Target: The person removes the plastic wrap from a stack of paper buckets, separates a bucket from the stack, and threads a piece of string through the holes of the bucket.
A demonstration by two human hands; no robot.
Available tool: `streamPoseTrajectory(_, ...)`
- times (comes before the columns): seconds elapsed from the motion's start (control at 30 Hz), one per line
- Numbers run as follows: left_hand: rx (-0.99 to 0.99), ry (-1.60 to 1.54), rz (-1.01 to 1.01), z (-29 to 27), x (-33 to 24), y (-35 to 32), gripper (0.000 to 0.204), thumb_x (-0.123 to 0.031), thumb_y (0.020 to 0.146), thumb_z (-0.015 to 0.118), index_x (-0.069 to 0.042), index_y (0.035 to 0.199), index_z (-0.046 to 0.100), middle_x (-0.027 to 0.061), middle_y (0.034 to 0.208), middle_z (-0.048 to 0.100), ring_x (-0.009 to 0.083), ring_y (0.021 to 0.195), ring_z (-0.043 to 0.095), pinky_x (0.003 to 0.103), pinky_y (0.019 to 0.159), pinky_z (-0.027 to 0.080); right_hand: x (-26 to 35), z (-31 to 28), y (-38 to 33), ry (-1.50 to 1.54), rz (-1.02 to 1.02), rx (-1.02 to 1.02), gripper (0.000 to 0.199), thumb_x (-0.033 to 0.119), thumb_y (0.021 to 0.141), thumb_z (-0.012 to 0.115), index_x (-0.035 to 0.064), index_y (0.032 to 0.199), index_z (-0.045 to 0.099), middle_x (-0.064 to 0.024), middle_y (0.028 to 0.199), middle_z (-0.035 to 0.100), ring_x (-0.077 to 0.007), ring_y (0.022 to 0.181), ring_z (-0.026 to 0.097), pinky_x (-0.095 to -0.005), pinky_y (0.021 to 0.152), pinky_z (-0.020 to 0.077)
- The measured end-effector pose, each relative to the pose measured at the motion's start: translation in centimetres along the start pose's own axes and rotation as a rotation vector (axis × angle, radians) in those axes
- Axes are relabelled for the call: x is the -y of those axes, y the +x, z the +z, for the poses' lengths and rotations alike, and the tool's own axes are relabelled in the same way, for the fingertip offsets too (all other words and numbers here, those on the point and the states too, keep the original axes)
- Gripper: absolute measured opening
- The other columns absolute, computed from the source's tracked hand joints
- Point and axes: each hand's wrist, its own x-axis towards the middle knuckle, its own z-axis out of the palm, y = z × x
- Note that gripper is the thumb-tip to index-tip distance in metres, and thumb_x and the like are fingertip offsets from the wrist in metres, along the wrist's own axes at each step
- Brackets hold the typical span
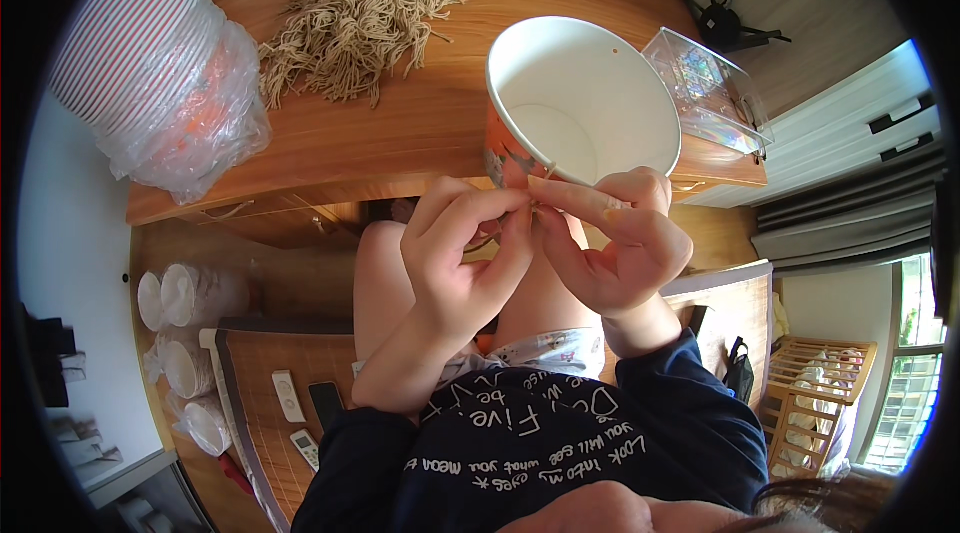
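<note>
A large white-lined paper bucket (pixel 590 113) with an orange printed outside stands tilted toward me at the desk's front edge. A small hole shows in its far wall. Just below the near rim, my left hand (pixel 462 243) and my right hand (pixel 628 238) meet fingertip to fingertip. Both are closed in a pinch on a thin beige cord (pixel 549 173), which passes at the bucket's near rim; most of it is hidden by the fingers. Farther back on the desk lies a tangled heap of beige cords (pixel 365 23).
Stacked buckets (pixel 175 83) in clear plastic lean at the desk's left end. A clear plastic box (pixel 708 88) sits right of the bucket on the wooden desk (pixel 400 138). Wrapped white tubs (pixel 195 295) stand on the floor at left. Beside me lie a phone (pixel 326 403) and a remote (pixel 305 448).
</note>
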Motion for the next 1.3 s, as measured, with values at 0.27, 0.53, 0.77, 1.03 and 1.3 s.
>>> streamPoseTrajectory(0.27,-0.030,0.135,0.101,0.1,0.0,0.1,0.022,0.007,0.072,0.076,-0.002,0.091,0.070,0.0037,0.078,0.058,0.0123,0.061,0.058,0.023,0.052,0.045,0.1,-0.3,0.1,0.007,0.061,0.017,0.037,0.004,0.063,0.083,0.0141,0.098,0.078,0.0074,0.086,0.067,-0.0107,0.073,0.051,-0.0272,0.072,0.0383)
streamPoseTrajectory(0.53,-0.118,0.322,0.325,0.1,0.4,0.8,0.024,0.001,0.062,0.078,-0.008,0.083,0.073,-0.0009,0.068,0.057,0.0166,0.056,0.051,0.028,0.048,0.038,0.2,-0.2,0.3,-0.045,-0.027,-0.036,0.029,0.001,0.062,0.081,0.0125,0.088,0.076,0.0077,0.086,0.067,-0.0117,0.070,0.049,-0.0277,0.070,0.0380)
streamPoseTrajectory(0.77,-0.089,0.308,0.295,0.1,0.3,0.8,0.023,0.002,0.063,0.078,-0.007,0.083,0.072,0.0000,0.069,0.058,0.0153,0.056,0.053,0.027,0.048,0.040,1.3,-0.8,0.5,-0.132,0.010,0.070,0.047,-0.010,0.068,0.075,0.0075,0.090,0.037,-0.0062,0.087,0.076,-0.0144,0.073,0.046,-0.0250,0.069,0.0390)
streamPoseTrajectory(1.03,0.001,0.121,0.070,0.4,-0.7,0.5,0.019,0.008,0.073,0.075,-0.002,0.088,0.069,0.0044,0.075,0.060,0.0125,0.061,0.059,0.023,0.053,0.045,0.6,-0.6,-0.2,-0.027,0.016,0.024,0.049,-0.011,0.071,0.073,0.0076,0.099,0.037,-0.0095,0.089,0.076,-0.0153,0.075,0.044,-0.0253,0.071,0.0392)
streamPoseTrajectory(1.3,0.005,0.064,0.020,0.4,-0.6,0.0,0.019,0.008,0.074,0.076,-0.001,0.089,0.071,0.0047,0.076,0.060,0.0132,0.062,0.059,0.024,0.051,0.046,0.7,-1.2,-0.3,0.038,0.068,0.094,0.055,-0.012,0.073,0.072,0.0090,0.108,0.034,-0.0118,0.092,0.076,-0.0148,0.079,0.047,-0.0257,0.073,0.0405)
